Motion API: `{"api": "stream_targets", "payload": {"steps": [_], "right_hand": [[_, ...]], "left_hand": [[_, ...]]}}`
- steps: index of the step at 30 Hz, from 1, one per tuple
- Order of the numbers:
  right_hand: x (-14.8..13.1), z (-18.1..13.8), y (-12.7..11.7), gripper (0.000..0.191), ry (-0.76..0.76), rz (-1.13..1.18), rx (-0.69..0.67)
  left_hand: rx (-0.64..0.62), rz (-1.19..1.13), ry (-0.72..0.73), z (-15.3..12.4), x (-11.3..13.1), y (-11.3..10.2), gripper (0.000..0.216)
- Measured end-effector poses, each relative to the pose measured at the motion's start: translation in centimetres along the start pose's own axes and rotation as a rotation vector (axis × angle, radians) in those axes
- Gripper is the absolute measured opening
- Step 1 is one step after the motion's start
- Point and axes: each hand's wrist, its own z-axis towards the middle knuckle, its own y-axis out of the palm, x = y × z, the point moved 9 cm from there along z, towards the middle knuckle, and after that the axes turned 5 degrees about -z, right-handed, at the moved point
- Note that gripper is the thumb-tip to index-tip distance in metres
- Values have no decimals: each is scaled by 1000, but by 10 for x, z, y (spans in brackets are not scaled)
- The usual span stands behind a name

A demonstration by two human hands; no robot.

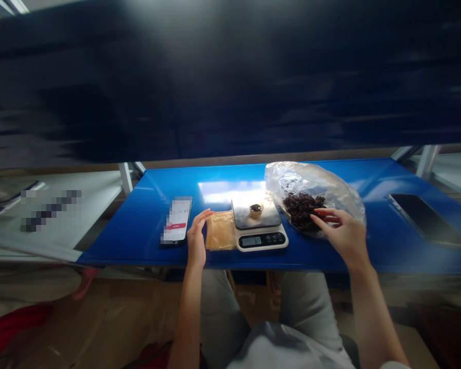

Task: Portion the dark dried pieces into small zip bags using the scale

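My left hand is open, fingers stretched along the left edge of a stack of thin yellowish clear plastic packets. My right hand is at a heap of dark, wrinkled, raisin-like pieces, its thumb and index finger slightly apart at the heap's right side. I see nothing held between them. The heap lies on a crumpled clear plastic bag. Between my hands stands a white digital kitchen scale with a lit display. A small pale cup with dark contents rests on its metal plate.
A phone with a lit screen lies left of my left hand. Another dark-screened phone lies at the right on the blue table. A dark panel overhangs the back. White shelves adjoin the left side.
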Motion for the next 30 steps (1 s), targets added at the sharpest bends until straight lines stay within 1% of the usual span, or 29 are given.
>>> {"api": "stream_targets", "payload": {"steps": [5,12,16,19,22,26,28,30], "right_hand": [[-3,0,-3,43,16,-1,32],[4,0,0,42,93,68,-23],[3,0,0,45,85,43,-53],[-1,0,-4,45,58,19,-35],[-5,1,-10,44,65,21,5],[-18,0,-14,41,109,91,65],[-33,-2,-10,39,100,138,71],[-54,-3,-3,33,51,169,60]], "left_hand": [[-1,-8,0,-1,0,0,27],[-1,0,1,-1,1,0,27],[-8,-1,13,-1,1,0,27],[-15,3,14,0,0,0,28],[-22,5,8,0,-2,1,29],[-18,-9,0,0,-3,1,29],[-12,-11,1,0,-3,0,28],[-10,-8,6,-1,-2,1,28]]}}
